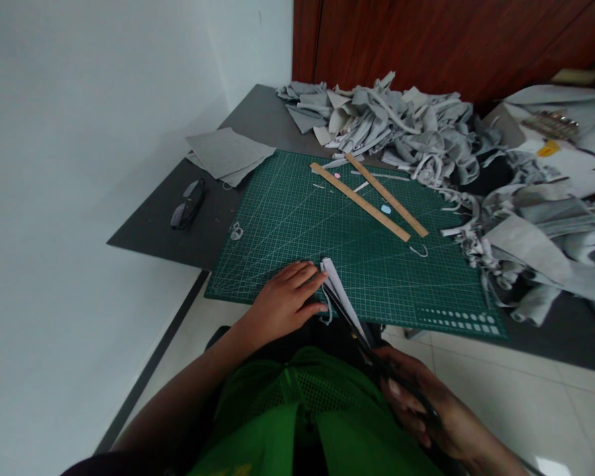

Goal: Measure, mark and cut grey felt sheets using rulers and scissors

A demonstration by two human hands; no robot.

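Observation:
My left hand (285,301) lies flat at the near edge of the green cutting mat (327,225), its fingertips pressing a narrow pale grey strip of material (340,294). My right hand (421,400) grips black scissors (357,334) below the table edge. The blades point up along the strip and reach it next to my left fingertips. Whether the blades are apart I cannot tell.
Two wooden rulers (359,201) lie crossed on the mat's far half. A big heap of grey offcuts (426,135) fills the back and right. Flat grey sheets (228,155) and black glasses (188,205) rest on the dark table (149,231) at left. White wall to the left.

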